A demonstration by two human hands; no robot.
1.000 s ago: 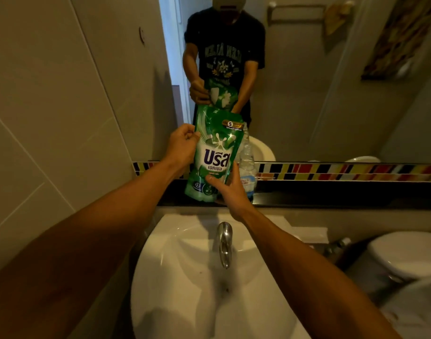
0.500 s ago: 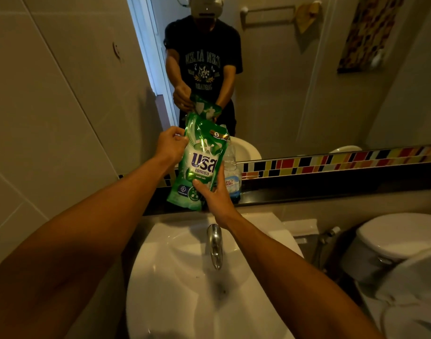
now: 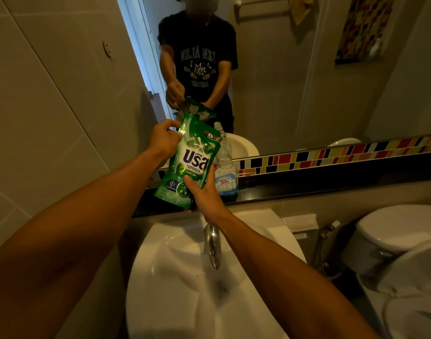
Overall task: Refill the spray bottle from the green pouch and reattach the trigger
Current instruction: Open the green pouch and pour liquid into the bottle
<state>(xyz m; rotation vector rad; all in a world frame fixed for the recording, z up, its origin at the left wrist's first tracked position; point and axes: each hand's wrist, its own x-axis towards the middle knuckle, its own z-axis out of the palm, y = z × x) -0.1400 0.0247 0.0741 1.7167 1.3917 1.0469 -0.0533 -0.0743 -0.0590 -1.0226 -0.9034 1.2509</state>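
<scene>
Two hands hold the green pouch [image 3: 193, 160] upright above the dark ledge [image 3: 307, 189] behind the sink [image 3: 175, 277]. The left hand [image 3: 164, 140] pinches its upper left corner with closed fingers; the right hand [image 3: 204, 194] grips its lower right edge, thumb across the front. The pouch is glossy, crinkled, with bold white lettering. Just behind it on the ledge stands the clear spray bottle [image 3: 225, 167], neck open, blue liquid low inside.

Dim, warm light; glare glints on the green pouch [image 3: 193, 162]; wide-angle bending at edges.
</scene>
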